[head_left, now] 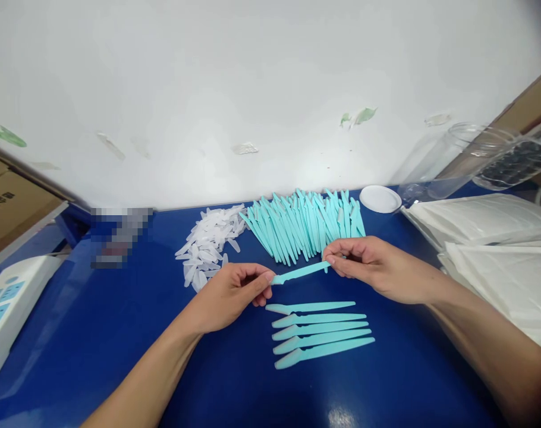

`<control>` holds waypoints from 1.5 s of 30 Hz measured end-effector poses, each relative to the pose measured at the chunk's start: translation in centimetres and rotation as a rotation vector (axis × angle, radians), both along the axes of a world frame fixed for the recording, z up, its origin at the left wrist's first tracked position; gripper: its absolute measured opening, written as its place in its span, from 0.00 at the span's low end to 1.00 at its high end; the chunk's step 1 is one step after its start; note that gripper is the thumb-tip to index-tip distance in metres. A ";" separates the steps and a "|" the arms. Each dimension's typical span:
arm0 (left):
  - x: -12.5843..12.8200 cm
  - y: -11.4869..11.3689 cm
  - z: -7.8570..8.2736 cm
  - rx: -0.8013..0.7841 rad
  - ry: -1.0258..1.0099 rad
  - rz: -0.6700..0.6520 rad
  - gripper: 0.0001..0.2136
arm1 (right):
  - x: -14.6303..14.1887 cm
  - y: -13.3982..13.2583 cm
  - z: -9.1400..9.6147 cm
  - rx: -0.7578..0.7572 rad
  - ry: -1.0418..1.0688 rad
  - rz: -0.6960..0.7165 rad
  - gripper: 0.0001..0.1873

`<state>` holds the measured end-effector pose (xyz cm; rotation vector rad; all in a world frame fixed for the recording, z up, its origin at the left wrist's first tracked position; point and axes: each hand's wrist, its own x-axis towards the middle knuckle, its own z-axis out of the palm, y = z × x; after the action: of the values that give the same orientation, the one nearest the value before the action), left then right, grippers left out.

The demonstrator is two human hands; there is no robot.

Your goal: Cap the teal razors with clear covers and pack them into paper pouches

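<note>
A turquoise eyebrow razor is stretched between my two hands, above the blue table. My left hand pinches its blade end; the fingers hide the blade, so I cannot see whether a cap sits on it. At the handle tip, my right hand grips between thumb and fingers. Below lies a row of several razors, blade ends to the left. Behind my hands is a heap of turquoise razors. Left of that heap is a pile of translucent blade caps, close to my left hand.
A white round lid and a clear plastic jar are at the back right. White padded packets are stacked beside my right forearm. On the left are a white power strip and a cardboard box. A white wall closes off the back.
</note>
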<state>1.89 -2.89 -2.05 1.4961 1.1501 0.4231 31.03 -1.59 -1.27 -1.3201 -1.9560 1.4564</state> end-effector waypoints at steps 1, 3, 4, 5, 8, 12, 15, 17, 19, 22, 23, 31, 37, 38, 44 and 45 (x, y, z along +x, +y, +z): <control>-0.1 0.0 0.1 -0.003 -0.004 0.004 0.18 | 0.0 0.0 0.0 -0.006 0.006 0.001 0.16; -0.8 0.2 0.2 -0.003 -0.015 0.023 0.18 | 0.2 0.1 0.0 -0.016 0.025 0.001 0.15; -1.4 0.3 0.2 0.002 -0.019 0.045 0.18 | 0.4 0.1 -0.1 -0.018 0.035 -0.005 0.15; -1.9 0.5 0.3 0.012 -0.026 0.080 0.17 | 0.6 0.2 -0.2 -0.016 0.044 -0.012 0.14; -3.4 0.8 0.5 0.058 -0.038 0.204 0.14 | 1.3 0.6 -0.4 -0.005 0.064 -0.047 0.15; -3.6 0.7 0.8 0.098 -0.016 0.173 0.15 | 1.6 0.8 -0.4 -0.009 0.080 -0.058 0.17; -2.9 0.5 0.9 0.120 0.008 0.137 0.14 | 1.4 0.7 -0.1 -0.005 0.091 -0.042 0.17; -2.6 0.4 0.9 0.102 0.013 0.139 0.14 | 1.2 0.6 0.0 -0.016 0.095 -0.034 0.17; -2.5 0.3 0.8 0.084 0.009 0.154 0.15 | 1.1 0.6 0.1 -0.030 0.097 -0.033 0.16; -2.4 0.2 0.6 0.081 0.004 0.167 0.15 | 1.0 0.6 0.0 -0.045 0.098 -0.036 0.15; -2.2 0.1 0.4 0.078 0.001 0.164 0.15 | 0.9 0.7 0.0 -0.048 0.100 -0.034 0.14; -0.6 -0.4 -0.1 0.030 0.019 0.081 0.15 | 0.1 -0.1 0.2 -0.028 0.016 0.015 0.13; -0.8 -0.7 0.6 0.209 0.222 -0.067 0.10 | -0.8 -1.3 0.8 0.254 -0.305 0.196 0.14; -0.7 -0.8 0.5 0.249 0.237 -0.083 0.09 | -0.9 -1.4 0.8 0.297 -0.345 0.233 0.14; 0.3 -0.9 -0.2 0.416 0.312 -0.187 0.08 | -1.0 -1.4 0.4 0.350 -0.479 0.290 0.14; 0.4 -0.9 -0.2 0.431 0.324 -0.194 0.08 | -0.9 -1.5 0.3 0.355 -0.489 0.285 0.13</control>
<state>2.26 -3.83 -2.25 2.0929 1.1951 0.3130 30.10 -3.05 -0.99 -1.3597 -2.6570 0.8716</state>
